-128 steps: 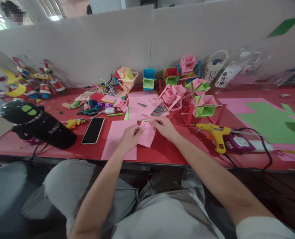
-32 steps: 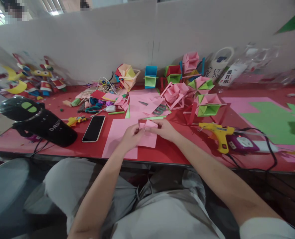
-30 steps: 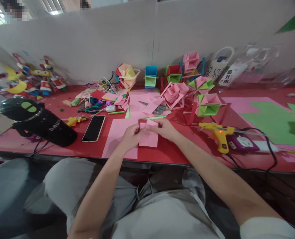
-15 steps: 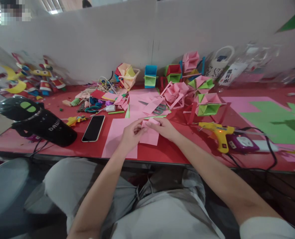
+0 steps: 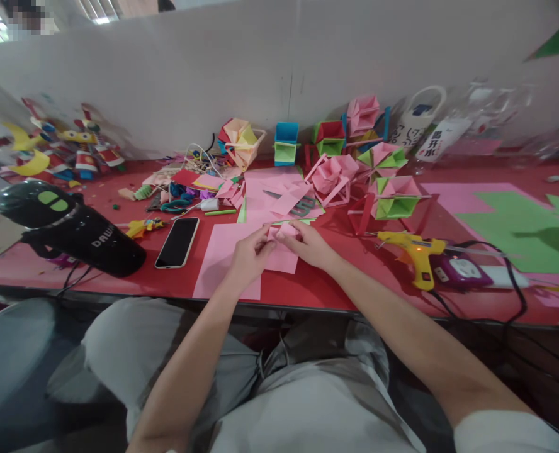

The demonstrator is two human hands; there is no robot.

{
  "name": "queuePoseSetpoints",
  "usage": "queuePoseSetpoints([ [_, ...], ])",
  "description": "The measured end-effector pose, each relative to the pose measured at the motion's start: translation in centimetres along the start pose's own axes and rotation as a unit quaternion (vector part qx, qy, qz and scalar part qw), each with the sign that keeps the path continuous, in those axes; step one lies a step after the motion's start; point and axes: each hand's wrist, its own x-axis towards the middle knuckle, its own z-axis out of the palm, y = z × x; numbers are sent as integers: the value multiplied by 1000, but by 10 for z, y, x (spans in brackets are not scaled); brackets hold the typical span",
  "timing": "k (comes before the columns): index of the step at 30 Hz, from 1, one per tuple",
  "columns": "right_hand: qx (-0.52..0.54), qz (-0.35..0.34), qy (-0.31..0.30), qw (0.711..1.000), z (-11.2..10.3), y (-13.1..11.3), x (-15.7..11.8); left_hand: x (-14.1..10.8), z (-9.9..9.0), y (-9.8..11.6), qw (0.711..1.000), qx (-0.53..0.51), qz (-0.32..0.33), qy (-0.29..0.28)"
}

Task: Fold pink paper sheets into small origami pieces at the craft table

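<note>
Between my two hands is a piece of pink paper [image 5: 285, 259], its far end bent up and its near part hanging flat toward me. My left hand [image 5: 250, 255] pinches it at the left edge. On the other side my right hand [image 5: 313, 244] grips it, the thumb pressed on the folded part. Fingers hide some of the fold. Under and left of my hands lies a larger pink sheet [image 5: 220, 261] on the red table [image 5: 327, 286]. Just beyond, scissors [image 5: 303, 204] rest among pink and green sheets.
To the left are a phone [image 5: 177, 243] and a black tumbler [image 5: 79, 233]. A yellow glue gun [image 5: 414, 251] with its cable lies right, against a purple power strip [image 5: 463, 267]. Folded paper lanterns [image 5: 395, 198] stand along the back, beside a pile of craft scraps [image 5: 189, 189].
The folded end of the pink paper is pressed smaller between my fingers. My right hand has shifted slightly toward the left one.
</note>
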Motion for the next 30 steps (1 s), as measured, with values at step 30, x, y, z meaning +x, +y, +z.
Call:
queuePoseSetpoints([
  [30, -17, -7, -28, 999, -1, 1, -2, 3, -6, -3, 1000, 16, 24, -12],
])
